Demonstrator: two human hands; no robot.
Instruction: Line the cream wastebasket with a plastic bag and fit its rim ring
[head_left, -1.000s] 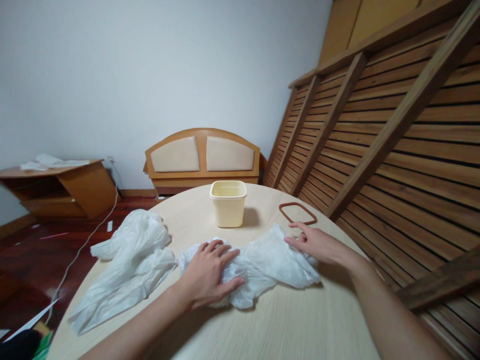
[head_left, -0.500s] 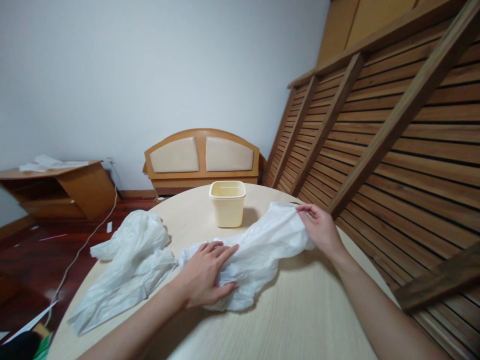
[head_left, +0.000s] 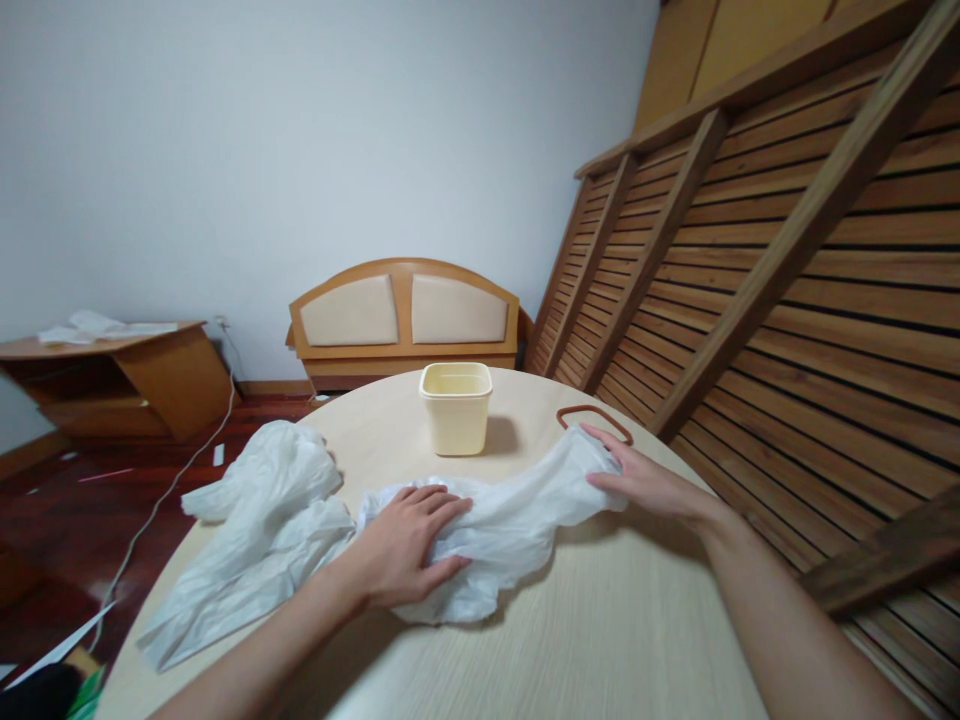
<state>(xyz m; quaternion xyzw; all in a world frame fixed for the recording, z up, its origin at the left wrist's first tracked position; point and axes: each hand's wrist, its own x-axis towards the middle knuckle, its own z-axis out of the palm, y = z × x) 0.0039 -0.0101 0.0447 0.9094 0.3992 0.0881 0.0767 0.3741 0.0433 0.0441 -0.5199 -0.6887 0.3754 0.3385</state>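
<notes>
A crumpled white plastic bag (head_left: 517,520) lies stretched across the table in front of me. My left hand (head_left: 416,545) rests flat on its left part, fingers spread. At the bag's right end, my right hand (head_left: 630,475) grips the plastic between thumb and fingers. Just behind the bag stands an upright cream plastic bin (head_left: 457,415), its top uncovered. Beyond my right hand lies a brown rectangular ring (head_left: 596,410), its near side partly hidden by the bag and hand.
A second crumpled white plastic bag (head_left: 262,530) lies at the left of the round table (head_left: 600,620). A slatted wooden panel (head_left: 787,330) leans along the right side. Farther back are a headboard (head_left: 405,310) and a low desk (head_left: 157,380).
My right hand has come nearer and bunched the bag's right end, drawing it toward me. The brown ring, mostly covered before, now shows. My left hand has barely moved.
</notes>
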